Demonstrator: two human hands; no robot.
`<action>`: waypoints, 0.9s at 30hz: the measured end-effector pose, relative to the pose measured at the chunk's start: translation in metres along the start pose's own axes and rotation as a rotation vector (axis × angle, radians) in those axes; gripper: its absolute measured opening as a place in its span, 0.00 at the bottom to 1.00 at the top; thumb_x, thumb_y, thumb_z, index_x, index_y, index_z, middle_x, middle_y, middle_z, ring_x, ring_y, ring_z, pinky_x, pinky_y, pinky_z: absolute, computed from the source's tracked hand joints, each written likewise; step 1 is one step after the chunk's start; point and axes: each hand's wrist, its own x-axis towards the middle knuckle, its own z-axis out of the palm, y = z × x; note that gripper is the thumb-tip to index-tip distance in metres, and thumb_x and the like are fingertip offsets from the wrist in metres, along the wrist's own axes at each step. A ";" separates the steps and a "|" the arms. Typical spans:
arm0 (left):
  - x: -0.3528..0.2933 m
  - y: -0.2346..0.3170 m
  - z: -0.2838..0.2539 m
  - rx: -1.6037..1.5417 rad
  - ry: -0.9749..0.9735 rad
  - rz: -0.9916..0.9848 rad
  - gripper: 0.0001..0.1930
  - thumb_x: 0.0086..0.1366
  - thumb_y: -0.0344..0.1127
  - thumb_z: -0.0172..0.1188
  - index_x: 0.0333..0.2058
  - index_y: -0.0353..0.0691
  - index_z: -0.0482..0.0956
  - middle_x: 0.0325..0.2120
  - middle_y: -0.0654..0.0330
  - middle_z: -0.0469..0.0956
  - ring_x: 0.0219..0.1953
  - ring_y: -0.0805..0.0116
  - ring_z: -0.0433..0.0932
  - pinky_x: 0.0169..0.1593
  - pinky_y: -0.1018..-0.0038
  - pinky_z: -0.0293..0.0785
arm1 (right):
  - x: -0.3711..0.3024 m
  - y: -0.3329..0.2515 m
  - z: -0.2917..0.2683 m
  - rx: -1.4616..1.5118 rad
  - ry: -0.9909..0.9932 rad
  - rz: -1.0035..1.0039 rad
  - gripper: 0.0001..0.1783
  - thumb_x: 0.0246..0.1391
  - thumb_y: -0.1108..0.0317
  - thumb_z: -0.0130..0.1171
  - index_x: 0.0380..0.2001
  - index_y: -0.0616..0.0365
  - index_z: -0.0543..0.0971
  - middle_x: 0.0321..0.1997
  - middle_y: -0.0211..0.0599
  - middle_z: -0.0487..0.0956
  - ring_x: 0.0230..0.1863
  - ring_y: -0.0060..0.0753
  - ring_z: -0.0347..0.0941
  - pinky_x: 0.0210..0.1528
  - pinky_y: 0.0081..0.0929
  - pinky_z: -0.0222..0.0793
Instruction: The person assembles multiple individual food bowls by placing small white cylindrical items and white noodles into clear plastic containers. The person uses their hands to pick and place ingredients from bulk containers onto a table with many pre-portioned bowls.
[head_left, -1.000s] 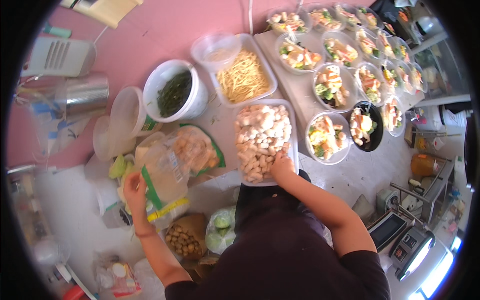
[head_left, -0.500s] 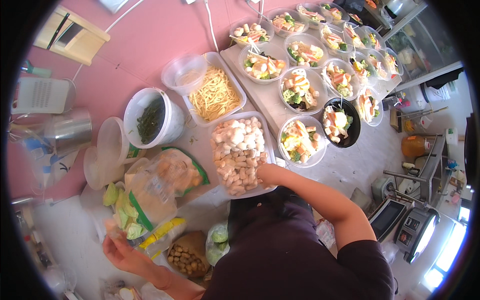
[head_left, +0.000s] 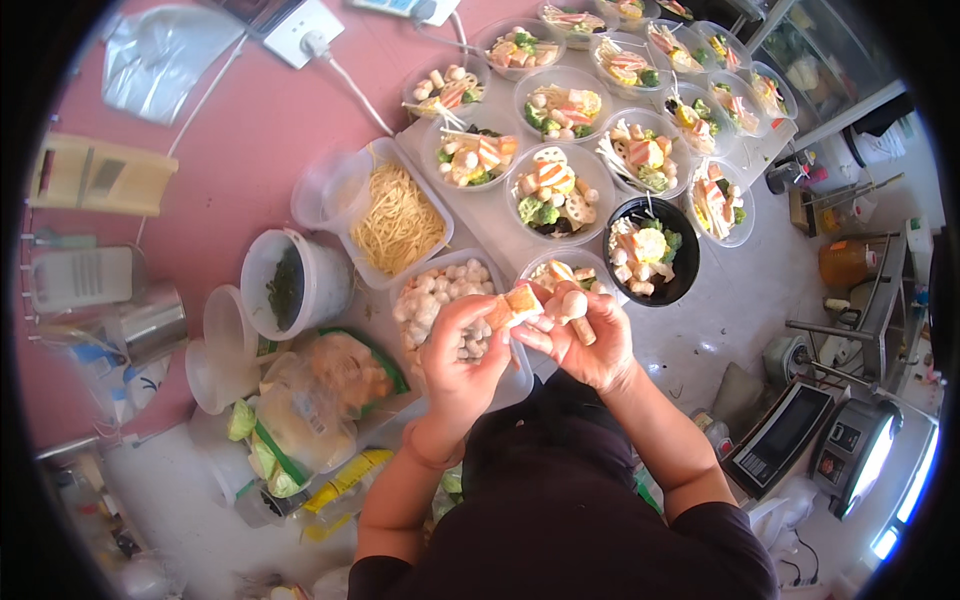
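Note:
My left hand (head_left: 462,352) pinches an orange-and-white food chunk (head_left: 513,304) above the tray; its exact kind is unclear. My right hand (head_left: 596,345) is curled beside it, closed on a pale round ball (head_left: 573,304) and a short sausage piece (head_left: 582,329). The fingertips of both hands nearly meet at the chunk. Below them, a white tray (head_left: 518,378) holds pale balls and short sausage pieces, partly hidden by my left hand. Just beyond is a clear bowl (head_left: 563,257) of broccoli and other pieces, its near side covered by my hands.
Several filled clear bowls (head_left: 553,190) and one black bowl (head_left: 652,250) stand at the far right. Noodles fill a tray (head_left: 447,232); a white bucket (head_left: 330,285) holds dark green strands. Plastic food bags (head_left: 315,400) lie at left, a microwave (head_left: 785,438) at right.
My left hand has come from the lower left to the middle with the orange-and-white chunk. My right hand has risen out of the tray with a ball and sausage piece. The view has shifted.

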 end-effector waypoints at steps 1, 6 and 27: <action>0.006 0.000 0.011 -0.065 -0.019 -0.034 0.20 0.56 0.17 0.62 0.48 0.33 0.73 0.46 0.55 0.75 0.46 0.68 0.77 0.49 0.74 0.75 | -0.002 -0.011 0.000 -0.044 0.033 -0.033 0.17 0.58 0.60 0.54 0.41 0.64 0.75 0.55 0.50 0.73 0.59 0.54 0.69 0.65 0.58 0.62; 0.033 -0.009 0.062 -0.198 -0.128 -0.145 0.20 0.58 0.17 0.60 0.50 0.34 0.73 0.47 0.57 0.73 0.47 0.69 0.76 0.48 0.73 0.77 | -0.005 -0.063 -0.002 -0.204 0.104 -0.095 0.20 0.62 0.57 0.52 0.49 0.60 0.75 0.58 0.53 0.70 0.62 0.49 0.66 0.59 0.55 0.69; 0.132 -0.006 0.157 0.095 0.015 0.220 0.21 0.52 0.14 0.66 0.45 0.33 0.75 0.48 0.53 0.75 0.48 0.65 0.76 0.52 0.71 0.74 | 0.055 -0.329 -0.001 -0.629 0.417 -0.751 0.19 0.62 0.57 0.55 0.47 0.62 0.75 0.43 0.36 0.79 0.38 0.24 0.74 0.51 0.24 0.71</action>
